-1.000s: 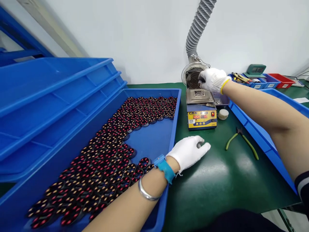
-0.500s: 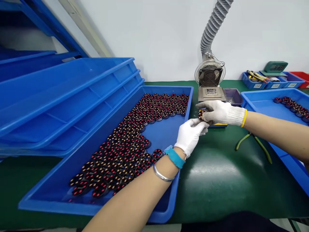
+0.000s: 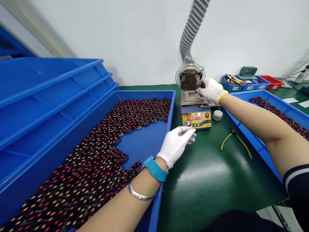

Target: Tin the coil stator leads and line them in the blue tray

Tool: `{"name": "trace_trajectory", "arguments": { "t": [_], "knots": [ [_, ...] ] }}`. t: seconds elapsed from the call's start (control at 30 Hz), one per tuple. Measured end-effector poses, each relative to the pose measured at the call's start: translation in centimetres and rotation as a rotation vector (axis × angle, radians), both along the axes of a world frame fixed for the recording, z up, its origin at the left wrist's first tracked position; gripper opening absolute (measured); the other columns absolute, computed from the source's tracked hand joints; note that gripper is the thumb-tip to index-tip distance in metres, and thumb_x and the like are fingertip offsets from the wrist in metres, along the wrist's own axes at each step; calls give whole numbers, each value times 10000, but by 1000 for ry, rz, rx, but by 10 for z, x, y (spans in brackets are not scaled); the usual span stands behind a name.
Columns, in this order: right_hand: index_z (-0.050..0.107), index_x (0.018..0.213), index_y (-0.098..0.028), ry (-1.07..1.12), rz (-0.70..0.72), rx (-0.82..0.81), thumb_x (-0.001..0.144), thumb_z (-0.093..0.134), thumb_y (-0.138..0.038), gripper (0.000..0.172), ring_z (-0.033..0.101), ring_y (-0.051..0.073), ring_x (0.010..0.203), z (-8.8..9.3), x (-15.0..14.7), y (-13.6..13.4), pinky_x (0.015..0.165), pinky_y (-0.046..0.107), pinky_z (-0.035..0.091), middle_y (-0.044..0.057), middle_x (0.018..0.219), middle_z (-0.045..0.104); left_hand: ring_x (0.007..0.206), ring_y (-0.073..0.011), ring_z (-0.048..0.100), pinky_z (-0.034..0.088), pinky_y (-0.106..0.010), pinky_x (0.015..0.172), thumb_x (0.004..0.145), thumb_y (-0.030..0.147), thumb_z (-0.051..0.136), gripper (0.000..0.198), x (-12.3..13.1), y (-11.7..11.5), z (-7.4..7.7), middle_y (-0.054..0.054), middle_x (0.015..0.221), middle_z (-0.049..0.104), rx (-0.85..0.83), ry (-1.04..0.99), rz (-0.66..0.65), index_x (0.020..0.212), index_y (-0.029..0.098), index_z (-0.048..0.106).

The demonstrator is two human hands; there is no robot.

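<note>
Outstretched, our right hand (image 3: 211, 90) pinches a small part (image 3: 197, 88) at its nine o'clock; whether our left hand (image 3: 176, 144) grips anything, we cannot tell.

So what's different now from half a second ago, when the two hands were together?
The right hand has moved up and back to the machine, holding a small round part. The left hand no longer touches that part. The pliers and left blue tray stayed put.

My fingers (image 3: 189, 134): white gloves (image 3: 172, 146), right cuff (image 3: 222, 97) yellow-edged. Left forearm (image 3: 122, 207): turquoise wristband (image 3: 156, 169), silver bangle (image 3: 139, 194). Navy sleeve (image 3: 298, 193), white-striped.
</note>
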State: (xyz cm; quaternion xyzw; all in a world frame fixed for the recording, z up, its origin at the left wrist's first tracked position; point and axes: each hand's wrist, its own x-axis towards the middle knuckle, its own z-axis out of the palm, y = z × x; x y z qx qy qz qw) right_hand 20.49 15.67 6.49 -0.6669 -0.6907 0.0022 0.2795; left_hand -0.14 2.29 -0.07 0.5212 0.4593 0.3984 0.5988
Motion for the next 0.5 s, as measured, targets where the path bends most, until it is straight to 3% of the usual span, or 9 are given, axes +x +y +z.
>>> {"name": "trace_trajectory", "arguments": {
  "t": [0.2,0.5],
  "knots": [
    [652,1134,-223,-138,-44,-21,788,562,-360,382,630,302,1037,-8,8,23,891,457,508,93,1134,670,686,-170,643,512,-336,695,713,426,707,363,-1,0,0,-89,803,691,18,28,-29,870,102,660],
    [641,1112,-236,-229,-25,-73,784,566,-338,352,632,299,1028,-12,1,19,871,468,514,95,1128,668,695,-173,643,505,-342,712,724,415,697,364,-1,-1,1,-91,810,693,-2,38,-53,904,100,659]
  ]
}}
